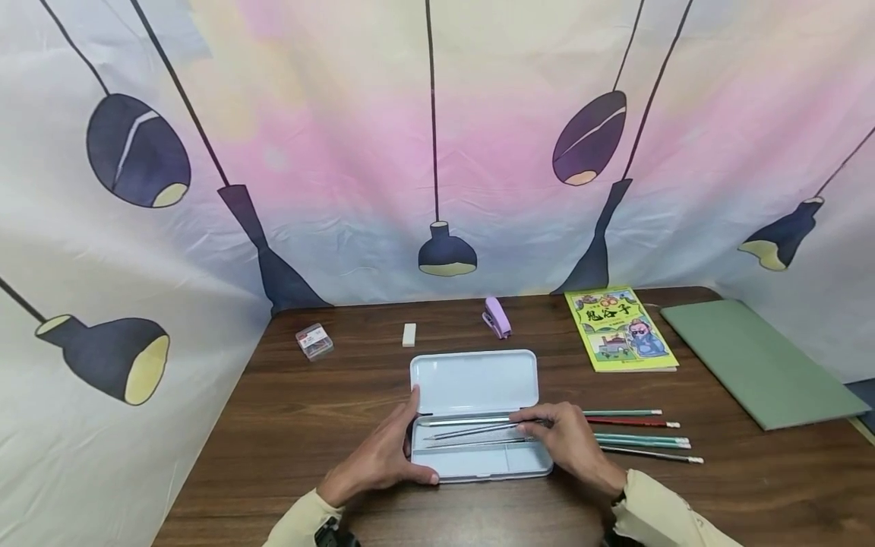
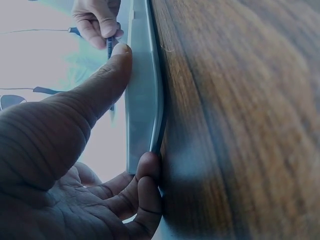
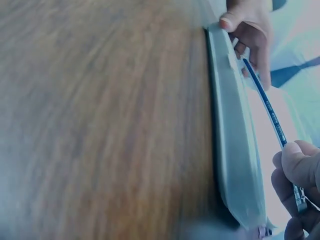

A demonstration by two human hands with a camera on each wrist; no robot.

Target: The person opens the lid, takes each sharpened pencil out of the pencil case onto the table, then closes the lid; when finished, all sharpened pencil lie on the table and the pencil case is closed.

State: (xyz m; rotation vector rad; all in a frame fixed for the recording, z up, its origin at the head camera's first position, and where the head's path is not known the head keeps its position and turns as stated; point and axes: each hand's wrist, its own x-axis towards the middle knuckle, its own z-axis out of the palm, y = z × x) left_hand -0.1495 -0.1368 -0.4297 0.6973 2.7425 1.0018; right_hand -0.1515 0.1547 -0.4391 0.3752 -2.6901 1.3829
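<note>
2 pencils lay lengthwise along the open case as my right hand pinched their ends; my left hand gripped the case's left end.

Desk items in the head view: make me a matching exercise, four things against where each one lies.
Things:
1 stapler
2 eraser
3 green folder
4 pencil case

Places:
A far right of the table
B between both hands
C behind the case lid, purple
D left of the stapler, white

Pairs: 1-C, 2-D, 3-A, 4-B
</note>
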